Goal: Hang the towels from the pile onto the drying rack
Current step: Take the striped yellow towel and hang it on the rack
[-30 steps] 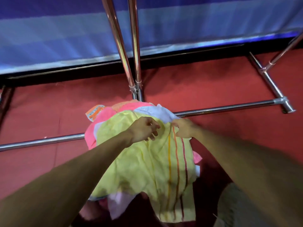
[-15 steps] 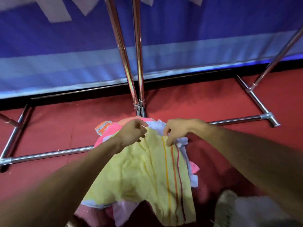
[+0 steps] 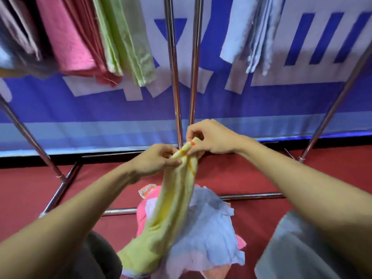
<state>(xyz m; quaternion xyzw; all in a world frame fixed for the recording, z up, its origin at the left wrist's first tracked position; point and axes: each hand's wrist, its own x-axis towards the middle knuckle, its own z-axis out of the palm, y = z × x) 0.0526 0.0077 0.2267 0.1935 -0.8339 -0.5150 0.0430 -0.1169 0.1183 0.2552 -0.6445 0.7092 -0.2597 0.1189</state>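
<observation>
**Yellow towel bunched at its top edge, waiting to be spread**

The chrome tubular drying rack (image 3: 173, 77) rises beyond the fingers, its twin uprights just behind them. Already hung towels, pink (image 3: 68, 37), green (image 3: 128, 41) and pale blue (image 3: 251, 33), drape above and to either side. Below the fingers sits the pile (image 3: 211, 228) of loose pink and pale blue cloths. The pale yellow towel (image 3: 173, 208), terry with orange stripes, hangs from the fingers in a rope, its lower end trailing on the pile. The left hand (image 3: 155, 162) pinches the gathered top edge, fingers curled. The right hand (image 3: 211, 137) pinches the striped corner just beside it, nearly touching. To do this well, the hands should probably slide apart along that edge to find both corners. Then they can raise the cloth clear of the pile and lay it flat over a free bar.
</observation>
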